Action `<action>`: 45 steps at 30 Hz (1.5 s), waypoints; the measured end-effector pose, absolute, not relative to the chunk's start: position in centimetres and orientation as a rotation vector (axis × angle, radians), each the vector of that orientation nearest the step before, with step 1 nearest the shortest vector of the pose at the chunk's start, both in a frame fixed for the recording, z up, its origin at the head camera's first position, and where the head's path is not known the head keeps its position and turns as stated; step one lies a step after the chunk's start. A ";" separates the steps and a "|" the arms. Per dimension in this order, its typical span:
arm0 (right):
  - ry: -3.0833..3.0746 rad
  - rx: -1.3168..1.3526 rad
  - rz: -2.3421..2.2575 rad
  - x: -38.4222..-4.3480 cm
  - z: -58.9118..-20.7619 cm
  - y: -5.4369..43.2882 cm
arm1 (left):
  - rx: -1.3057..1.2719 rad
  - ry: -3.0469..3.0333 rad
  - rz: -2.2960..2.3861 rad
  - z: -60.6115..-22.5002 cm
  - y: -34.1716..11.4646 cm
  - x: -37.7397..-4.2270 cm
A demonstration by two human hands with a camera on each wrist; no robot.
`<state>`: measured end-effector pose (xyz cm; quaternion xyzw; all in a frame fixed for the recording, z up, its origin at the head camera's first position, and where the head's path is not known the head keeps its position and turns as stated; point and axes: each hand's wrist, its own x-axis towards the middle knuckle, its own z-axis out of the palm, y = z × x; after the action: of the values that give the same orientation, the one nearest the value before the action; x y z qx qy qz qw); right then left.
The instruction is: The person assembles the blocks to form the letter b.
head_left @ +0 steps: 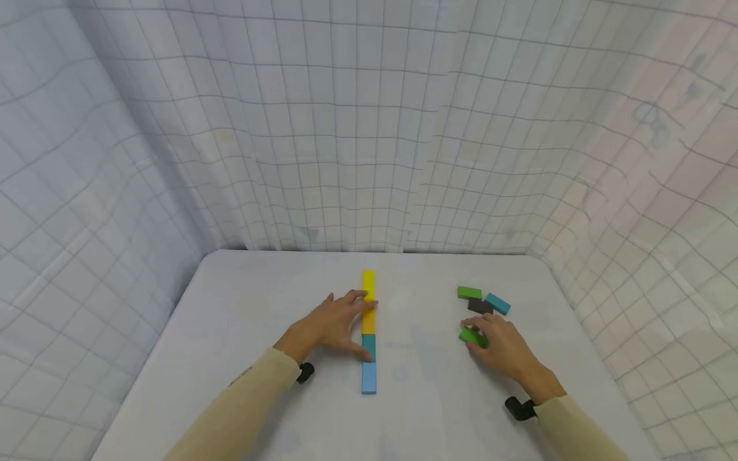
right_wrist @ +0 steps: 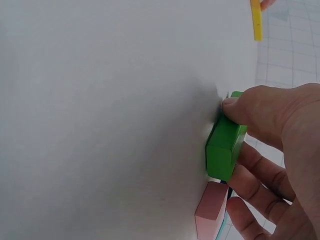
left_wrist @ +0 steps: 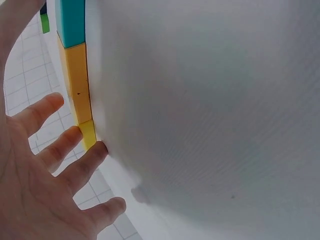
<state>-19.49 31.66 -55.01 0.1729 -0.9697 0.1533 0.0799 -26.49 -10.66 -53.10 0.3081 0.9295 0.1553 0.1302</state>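
Note:
A straight row of blocks runs away from me on the table: a yellow block [head_left: 368,280], an orange-yellow block [head_left: 368,324], a teal block [head_left: 369,346] and a light blue block [head_left: 369,379]. My left hand [head_left: 334,323] is over the row with fingers spread, its fingertips at the yellow and orange-yellow blocks and its thumb by the teal one. Whether they touch is hard to tell. At the right, my right hand [head_left: 503,346] pinches a green block [right_wrist: 225,140] between thumb and fingers, at the table. A pink block [right_wrist: 211,210] sits beside it in the right wrist view.
Beyond the right hand lie another green block [head_left: 469,292], a dark block [head_left: 480,306] and a blue block [head_left: 498,303], close together. Grid-patterned white curtains [head_left: 357,160] enclose the white table [head_left: 254,282] at the back and sides.

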 end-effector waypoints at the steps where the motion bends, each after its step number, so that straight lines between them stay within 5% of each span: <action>1: -2.900 0.520 0.485 -19.7 -55.0 31.5 | 0.888 2.706 0.447 -53.1 -10.8 -26.5; 45: -3.053 0.750 0.780 -26.9 -54.3 18.8 | 0.877 2.729 0.442 -53.0 -10.8 -26.9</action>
<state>-26.86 18.79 -54.32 0.2312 -0.9414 0.2406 -0.0486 -26.87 -10.78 -52.99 0.3003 0.9340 0.1514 0.1204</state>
